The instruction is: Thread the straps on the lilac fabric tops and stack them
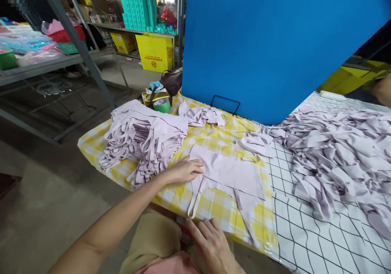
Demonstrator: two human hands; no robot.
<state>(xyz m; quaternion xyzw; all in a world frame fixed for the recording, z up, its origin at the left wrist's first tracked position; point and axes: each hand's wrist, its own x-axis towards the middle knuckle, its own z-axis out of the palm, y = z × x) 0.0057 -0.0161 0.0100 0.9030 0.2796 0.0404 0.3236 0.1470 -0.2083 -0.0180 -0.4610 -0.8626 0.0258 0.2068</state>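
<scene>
A pale lilac strappy camisole [229, 170] lies spread out on the yellow checked tablecloth [210, 137], its two straps pointing toward me. My left hand [185, 171] rests flat on the camisole's left end with the fingers outstretched. At the table's front edge is my right hand [210, 241], its index finger extended just below the looped left strap and the other fingers slightly bent. Nothing shows in its grasp; whether the fingertip touches the strap I cannot tell. Left of the camisole stands a thick stack of similar camisoles [149, 121], straps hanging down in bunches.
A large heap of lilac garments [345, 151] covers the white gridded cloth [287, 225] on the right. Behind rises a big blue board [259, 45]. Crumpled lilac pieces [201, 115] and a green tape roll [162, 105] lie toward the back. A metal-framed rack [79, 49] stands left.
</scene>
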